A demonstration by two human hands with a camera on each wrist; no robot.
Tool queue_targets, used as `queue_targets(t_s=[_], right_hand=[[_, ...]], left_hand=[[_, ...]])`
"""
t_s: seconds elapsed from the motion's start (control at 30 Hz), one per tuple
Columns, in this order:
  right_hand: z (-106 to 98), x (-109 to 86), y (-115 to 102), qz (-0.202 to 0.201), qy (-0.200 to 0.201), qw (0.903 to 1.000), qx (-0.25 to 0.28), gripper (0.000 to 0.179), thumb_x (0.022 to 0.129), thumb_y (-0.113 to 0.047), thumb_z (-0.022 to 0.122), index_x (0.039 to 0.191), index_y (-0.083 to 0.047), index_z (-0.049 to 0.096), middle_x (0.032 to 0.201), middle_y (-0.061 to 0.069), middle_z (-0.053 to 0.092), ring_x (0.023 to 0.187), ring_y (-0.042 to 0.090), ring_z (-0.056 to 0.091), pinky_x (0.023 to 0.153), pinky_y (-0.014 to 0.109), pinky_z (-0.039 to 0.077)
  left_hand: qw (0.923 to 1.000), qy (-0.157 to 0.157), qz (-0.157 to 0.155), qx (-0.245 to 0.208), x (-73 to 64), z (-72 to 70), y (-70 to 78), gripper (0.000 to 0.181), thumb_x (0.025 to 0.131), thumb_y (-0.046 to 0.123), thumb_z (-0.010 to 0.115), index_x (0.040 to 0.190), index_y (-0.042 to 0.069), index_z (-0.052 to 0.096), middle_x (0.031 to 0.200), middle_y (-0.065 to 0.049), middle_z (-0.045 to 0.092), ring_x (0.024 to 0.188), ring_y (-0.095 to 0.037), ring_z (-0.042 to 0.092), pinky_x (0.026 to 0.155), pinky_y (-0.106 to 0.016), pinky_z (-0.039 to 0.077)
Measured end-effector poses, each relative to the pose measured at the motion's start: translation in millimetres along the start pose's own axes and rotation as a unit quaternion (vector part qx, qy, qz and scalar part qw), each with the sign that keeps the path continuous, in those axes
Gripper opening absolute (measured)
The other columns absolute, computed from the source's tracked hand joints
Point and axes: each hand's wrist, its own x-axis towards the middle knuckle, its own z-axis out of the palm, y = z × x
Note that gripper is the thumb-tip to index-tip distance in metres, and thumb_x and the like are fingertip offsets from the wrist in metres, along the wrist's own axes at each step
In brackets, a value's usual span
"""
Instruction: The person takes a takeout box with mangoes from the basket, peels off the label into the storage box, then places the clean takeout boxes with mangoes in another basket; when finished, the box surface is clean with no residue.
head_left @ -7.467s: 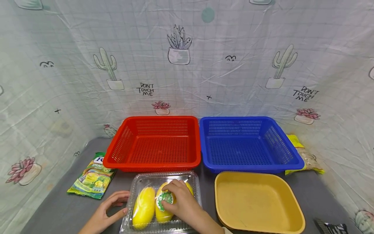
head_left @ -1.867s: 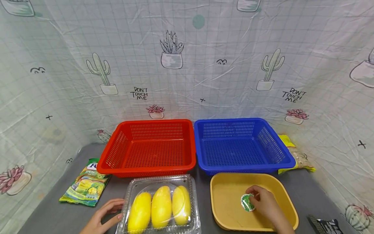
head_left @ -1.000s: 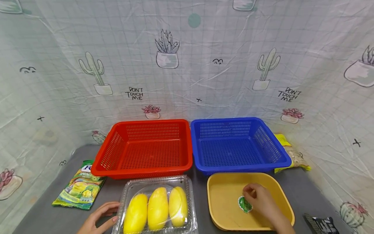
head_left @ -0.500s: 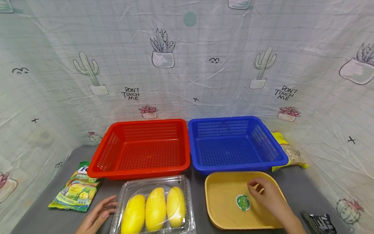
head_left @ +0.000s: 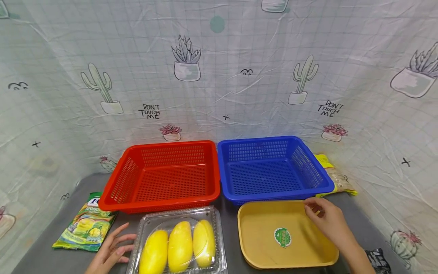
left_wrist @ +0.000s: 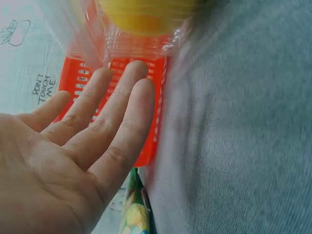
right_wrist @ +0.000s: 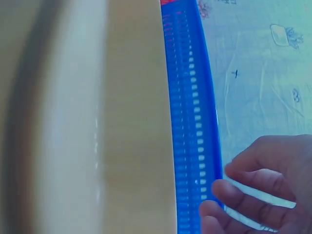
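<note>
A clear plastic clamshell box (head_left: pixel 218 224) stands at the front in the head view, with three yellow mangoes (head_left: pixel 180 247) inside. Beside its left edge is my left hand (head_left: pixel 110 249), fingers spread and holding nothing; whether the fingertips touch the box I cannot tell. In the left wrist view the left palm (left_wrist: pixel 44 170) faces the camera. A round green-and-white sticker (head_left: pixel 282 237) lies on the floor of the yellow tray (head_left: pixel 260 217). My right hand (head_left: pixel 328 220) is over that tray's back right corner, its fingers loosely bent around nothing.
Behind stand a red basket (head_left: pixel 171 184) and a blue basket (head_left: pixel 263 179), side by side. A green snack bag (head_left: pixel 85 226) lies at the left, a yellow-and-beige packet (head_left: pixel 338 180) behind the blue basket's right side. A black packet (head_left: pixel 378 260) is partly hidden by the right forearm.
The right hand took the sticker from the box to the yellow tray, let go of it there and moved back and right. The left hand's fingers have spread wider.
</note>
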Motion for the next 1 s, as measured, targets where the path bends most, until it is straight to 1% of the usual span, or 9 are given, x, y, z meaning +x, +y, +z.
queue_targets(t_s=[0.07, 0.1, 0.2, 0.33, 0.43, 0.57, 0.67, 0.83, 1.0], right_hand=[[-0.7, 1.1, 2.7, -0.004, 0.018, 0.9998, -0.001, 0.013, 0.084, -0.001, 0.072, 0.096, -0.003, 0.07, 0.08, -0.001, 0.063, 0.069, -0.002, 0.052, 0.056, 0.022, 0.049], [-1.2, 1.5, 4.2, -0.004, 0.023, 0.9997, 0.001, 0.015, 0.084, 0.0, 0.072, 0.098, -0.002, 0.07, 0.08, 0.0, 0.063, 0.07, -0.003, 0.053, 0.057, 0.022, 0.05], [-3.0, 2.1, 8.7, 0.0, 0.026, 0.9997, 0.006, 0.023, 0.085, -0.001, 0.071, 0.107, 0.0, 0.067, 0.082, 0.001, 0.065, 0.07, -0.005, 0.054, 0.057, 0.021, 0.051], [-6.2, 4.2, 15.0, 0.005, 0.006, 1.0, 0.005, 0.036, 0.088, -0.003, 0.069, 0.122, 0.0, 0.06, 0.09, 0.007, 0.068, 0.073, -0.001, 0.057, 0.058, 0.021, 0.051], [-9.5, 7.4, 18.9, 0.016, -0.024, 0.9996, 0.003, 0.046, 0.089, -0.006, 0.069, 0.132, 0.0, 0.053, 0.098, 0.014, 0.068, 0.078, 0.011, 0.063, 0.062, 0.027, 0.055], [-14.4, 13.3, 26.2, 0.034, -0.072, 0.9968, 0.003, 0.057, 0.091, -0.01, 0.068, 0.139, 0.005, 0.043, 0.108, 0.026, 0.063, 0.086, 0.033, 0.066, 0.069, 0.044, 0.058], [-18.3, 17.1, 33.5, 0.035, -0.091, 0.9953, 0.0, 0.058, 0.091, -0.011, 0.067, 0.139, 0.009, 0.041, 0.11, 0.03, 0.06, 0.089, 0.04, 0.065, 0.07, 0.05, 0.057], [-24.1, 21.3, 43.1, 0.041, -0.099, 0.9942, 0.009, 0.055, 0.092, -0.013, 0.066, 0.138, 0.009, 0.044, 0.109, 0.03, 0.061, 0.09, 0.042, 0.065, 0.069, 0.05, 0.057], [-29.6, 29.2, 46.8, 0.069, -0.082, 0.9939, 0.028, 0.047, 0.096, -0.018, 0.062, 0.132, 0.01, 0.051, 0.101, 0.028, 0.066, 0.088, 0.042, 0.067, 0.064, 0.039, 0.057]], left_hand=[[0.9997, -0.005, -0.026, 0.004, 0.7, 2.0, 3.7, 0.047, 0.105, 0.02, 0.041, 0.147, 0.029, 0.022, 0.131, -0.028, 0.05, 0.1, -0.02, 0.064, 0.069, -0.038, 0.057], [0.9991, -0.011, -0.041, 0.006, 1.2, 2.7, 5.5, 0.052, 0.104, 0.022, 0.042, 0.15, 0.024, 0.018, 0.134, -0.033, 0.045, 0.102, -0.027, 0.063, 0.07, -0.041, 0.056], [0.9974, -0.03, -0.065, 0.008, 2.0, 5.3, 10.0, 0.064, 0.103, 0.025, 0.046, 0.153, 0.015, 0.008, 0.141, -0.042, 0.031, 0.109, -0.042, 0.058, 0.069, -0.047, 0.054], [0.9952, -0.03, -0.091, 0.02, 2.8, 11.0, 15.5, 0.073, 0.099, 0.028, 0.054, 0.155, 0.019, 0.008, 0.147, -0.038, 0.026, 0.11, -0.043, 0.056, 0.068, -0.047, 0.052], [0.9935, -0.023, -0.106, 0.035, 3.4, 16.0, 18.7, 0.077, 0.097, 0.033, 0.059, 0.155, 0.022, 0.01, 0.148, -0.033, 0.023, 0.11, -0.044, 0.055, 0.068, -0.046, 0.051], [0.9939, -0.015, -0.087, 0.066, 3.8, 21.6, 21.2, 0.074, 0.096, 0.033, 0.061, 0.154, 0.019, 0.016, 0.152, -0.027, 0.019, 0.123, -0.049, 0.044, 0.08, -0.052, 0.051], [0.9943, -0.009, -0.061, 0.087, 4.0, 24.4, 21.4, 0.073, 0.096, 0.031, 0.062, 0.153, 0.016, 0.018, 0.154, -0.024, 0.018, 0.129, -0.05, 0.035, 0.091, -0.055, 0.047], [0.9939, -0.006, -0.068, 0.087, 4.3, 27.4, 23.1, 0.075, 0.095, 0.031, 0.064, 0.153, 0.017, 0.018, 0.152, -0.025, 0.022, 0.129, -0.049, 0.037, 0.091, -0.055, 0.048], [0.9942, -0.001, -0.077, 0.075, 4.4, 31.5, 25.2, 0.077, 0.091, 0.029, 0.069, 0.152, 0.018, 0.024, 0.144, -0.023, 0.036, 0.121, -0.039, 0.047, 0.088, -0.048, 0.051]])
